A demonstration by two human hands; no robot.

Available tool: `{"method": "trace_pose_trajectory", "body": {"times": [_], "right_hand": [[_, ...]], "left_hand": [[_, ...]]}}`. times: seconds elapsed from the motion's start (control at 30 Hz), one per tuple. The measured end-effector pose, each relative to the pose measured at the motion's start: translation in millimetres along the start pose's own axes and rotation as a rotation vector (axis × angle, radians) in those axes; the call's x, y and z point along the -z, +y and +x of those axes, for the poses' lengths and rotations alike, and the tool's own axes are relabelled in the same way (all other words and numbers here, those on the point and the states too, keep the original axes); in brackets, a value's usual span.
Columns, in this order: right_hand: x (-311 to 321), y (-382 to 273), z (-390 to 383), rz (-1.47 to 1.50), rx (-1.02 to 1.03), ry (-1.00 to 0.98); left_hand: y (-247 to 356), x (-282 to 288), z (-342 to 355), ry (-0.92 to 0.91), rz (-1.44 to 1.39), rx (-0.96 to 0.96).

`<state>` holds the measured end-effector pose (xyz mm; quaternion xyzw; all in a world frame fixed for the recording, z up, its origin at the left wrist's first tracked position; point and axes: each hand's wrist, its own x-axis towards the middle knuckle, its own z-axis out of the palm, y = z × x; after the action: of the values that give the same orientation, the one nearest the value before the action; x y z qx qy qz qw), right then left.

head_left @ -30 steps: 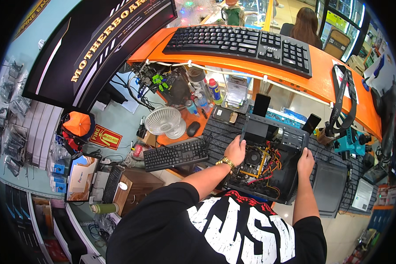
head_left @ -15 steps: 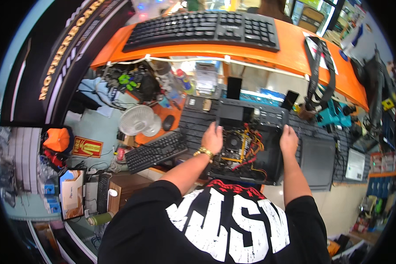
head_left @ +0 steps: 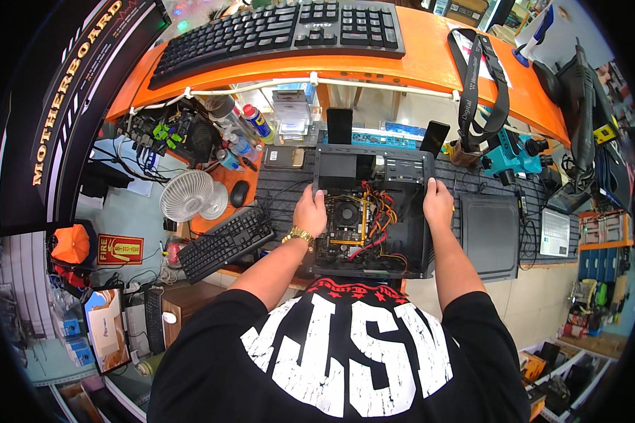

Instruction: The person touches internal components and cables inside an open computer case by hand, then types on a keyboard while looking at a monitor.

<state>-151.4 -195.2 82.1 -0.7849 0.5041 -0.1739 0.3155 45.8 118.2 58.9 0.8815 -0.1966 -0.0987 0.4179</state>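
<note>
An open computer case (head_left: 402, 225) lies on the bench in front of me, its inside facing up. In it I see a motherboard with a round black cooler fan (head_left: 346, 213) and a bundle of red, yellow and black cables (head_left: 382, 218). My left hand (head_left: 309, 213), with a gold-coloured bracelet at the wrist, is closed on the case's left edge. On the opposite side my right hand (head_left: 438, 203) grips the right edge. The fingertips of both hands are partly hidden by the case walls.
A flat black panel (head_left: 488, 236) lies right of the case, with a laptop (head_left: 555, 231) beyond it. To the left are a keyboard (head_left: 226, 242), a mouse (head_left: 239, 194) and a white fan (head_left: 185, 196). An orange shelf (head_left: 430, 67) crosses above the bench's far side.
The whole view has shifted, so bench, case and hands appear farther left and higher. Both hands keep their hold on the case's sides.
</note>
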Motion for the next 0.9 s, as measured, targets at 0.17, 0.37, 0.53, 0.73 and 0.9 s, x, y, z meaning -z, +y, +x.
{"method": "trace_pose_trajectory", "body": {"times": [0.17,0.37,0.53,0.73,0.9], "right_hand": [[0.6,-3.8,-1.8,0.004,0.011,0.010],[1.6,-3.0,-1.0,-0.012,0.008,0.000],[3.0,-6.1,-2.4,-0.013,-0.013,-0.012],[1.9,-6.9,-3.4,0.005,-0.015,0.010],[2.1,-7.9,-3.2,0.002,-0.002,0.008]], "left_hand": [[-2.9,0.9,1.3,-0.014,-0.010,0.011],[1.3,2.3,0.4,-0.036,-0.026,0.028],[3.9,4.1,-1.1,-0.014,-0.014,0.012],[9.8,6.7,-2.1,-0.018,-0.012,0.026],[5.6,5.1,-0.7,-0.011,-0.007,0.021]]}}
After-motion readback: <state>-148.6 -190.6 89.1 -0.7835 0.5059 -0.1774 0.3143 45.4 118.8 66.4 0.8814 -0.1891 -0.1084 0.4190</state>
